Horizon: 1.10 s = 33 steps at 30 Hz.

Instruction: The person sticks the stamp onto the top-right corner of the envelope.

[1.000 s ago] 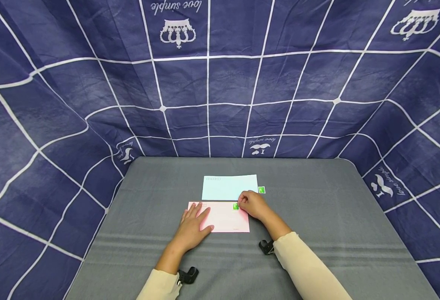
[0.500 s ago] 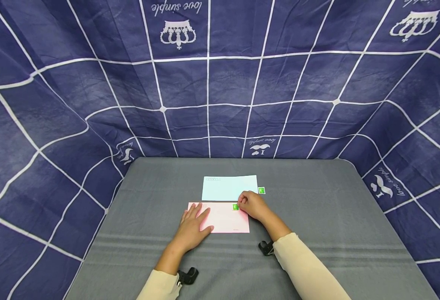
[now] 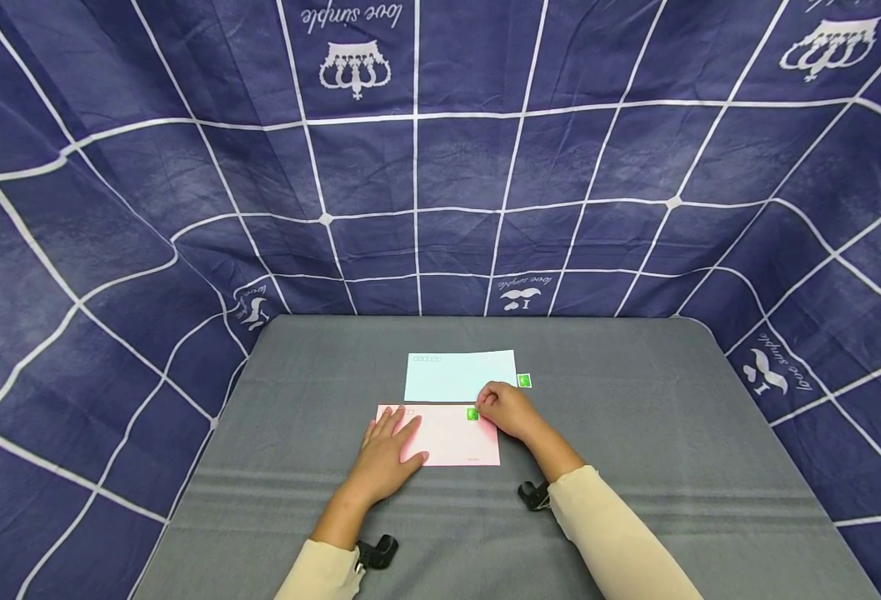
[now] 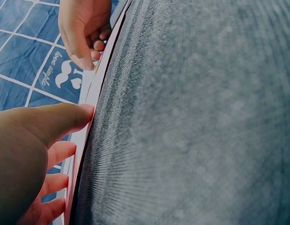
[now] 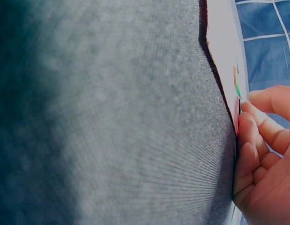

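Observation:
A pink envelope [image 3: 455, 442] lies flat on the grey cloth, its left part under the spread fingers of my left hand [image 3: 380, 462]. At the envelope's upper right corner is a small green stamp [image 3: 473, 413] with a pale border. My right hand [image 3: 511, 410] pinches that stamp by its right edge, with thumb and index finger together and the other fingers curled. In the right wrist view the stamp [image 5: 237, 86] appears edge-on just past the fingertips. The left wrist view has my left thumb [image 4: 72, 117] resting along the envelope's near edge.
Just beyond the pink envelope lies a light blue envelope [image 3: 455, 377], partly behind my right hand. A second green stamp [image 3: 524, 381] sits at its right edge. Grey cloth [image 3: 635, 400] covers the table. A blue curtain with white lines [image 3: 455, 167] surrounds it.

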Motion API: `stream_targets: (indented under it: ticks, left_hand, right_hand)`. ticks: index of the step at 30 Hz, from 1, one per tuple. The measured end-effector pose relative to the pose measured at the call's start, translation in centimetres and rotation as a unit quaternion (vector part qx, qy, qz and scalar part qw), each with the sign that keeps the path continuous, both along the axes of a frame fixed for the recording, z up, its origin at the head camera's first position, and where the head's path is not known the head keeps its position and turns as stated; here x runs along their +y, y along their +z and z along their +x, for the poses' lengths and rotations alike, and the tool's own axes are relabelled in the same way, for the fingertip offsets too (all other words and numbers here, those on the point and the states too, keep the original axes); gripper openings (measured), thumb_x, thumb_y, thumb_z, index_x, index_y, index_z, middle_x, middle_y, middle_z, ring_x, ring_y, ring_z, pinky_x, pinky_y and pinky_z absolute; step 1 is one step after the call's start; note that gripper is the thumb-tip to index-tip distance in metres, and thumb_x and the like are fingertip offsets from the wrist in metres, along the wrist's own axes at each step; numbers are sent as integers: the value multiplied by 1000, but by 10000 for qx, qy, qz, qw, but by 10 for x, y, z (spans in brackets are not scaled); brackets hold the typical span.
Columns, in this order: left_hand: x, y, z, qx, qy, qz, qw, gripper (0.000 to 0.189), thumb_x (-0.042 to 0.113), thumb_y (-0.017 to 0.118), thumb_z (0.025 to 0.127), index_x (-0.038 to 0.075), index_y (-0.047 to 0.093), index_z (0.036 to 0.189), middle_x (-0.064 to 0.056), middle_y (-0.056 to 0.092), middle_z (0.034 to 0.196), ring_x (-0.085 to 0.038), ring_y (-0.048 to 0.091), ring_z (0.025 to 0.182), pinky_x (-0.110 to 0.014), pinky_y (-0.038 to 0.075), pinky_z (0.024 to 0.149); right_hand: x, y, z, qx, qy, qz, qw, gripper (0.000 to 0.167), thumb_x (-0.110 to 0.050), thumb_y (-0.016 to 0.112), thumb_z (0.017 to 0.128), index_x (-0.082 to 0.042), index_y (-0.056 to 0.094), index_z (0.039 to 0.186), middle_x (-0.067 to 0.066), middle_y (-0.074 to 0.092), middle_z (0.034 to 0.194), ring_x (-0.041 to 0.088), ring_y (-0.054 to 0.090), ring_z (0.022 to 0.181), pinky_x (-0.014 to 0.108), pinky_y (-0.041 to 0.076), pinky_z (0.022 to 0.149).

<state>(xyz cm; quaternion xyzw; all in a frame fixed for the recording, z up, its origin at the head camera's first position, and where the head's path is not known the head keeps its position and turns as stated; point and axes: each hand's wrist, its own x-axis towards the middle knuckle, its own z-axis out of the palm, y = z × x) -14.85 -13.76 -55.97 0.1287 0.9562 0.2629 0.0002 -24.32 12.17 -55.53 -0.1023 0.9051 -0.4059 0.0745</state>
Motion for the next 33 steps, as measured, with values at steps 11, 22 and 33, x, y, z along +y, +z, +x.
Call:
stream_targets:
  ticks: [11, 22, 33]
  left_hand:
    - [2, -3, -3, 4, 110, 62, 9999, 65, 36, 74, 88, 6, 57, 143, -22, 43, 157, -44, 32, 150, -65, 22, 120]
    - [9, -4, -10, 534, 542, 48, 9971, 59, 32, 80, 81, 5, 64, 131, -23, 54, 143, -44, 44, 138, -64, 31, 112]
    - [15, 1, -12, 895, 892, 653, 9898, 33, 20, 74, 86, 4, 72, 115, -19, 61, 129, -41, 49, 132, -60, 35, 110]
  right_hand:
    - [3, -1, 3, -8, -78, -146, 9999, 5, -12, 65, 91, -11, 69, 88, -3, 61, 76, 9, 53, 69, 25, 44, 67]
    - [3, 2, 10, 123, -67, -199, 9997, 5, -12, 64, 94, -10, 68, 93, -2, 62, 80, 8, 54, 73, 25, 45, 69]
    - [6, 7, 21, 348, -173, -306, 9988, 7, -11, 63, 96, -10, 70, 93, -1, 65, 87, 8, 56, 78, 24, 47, 74]
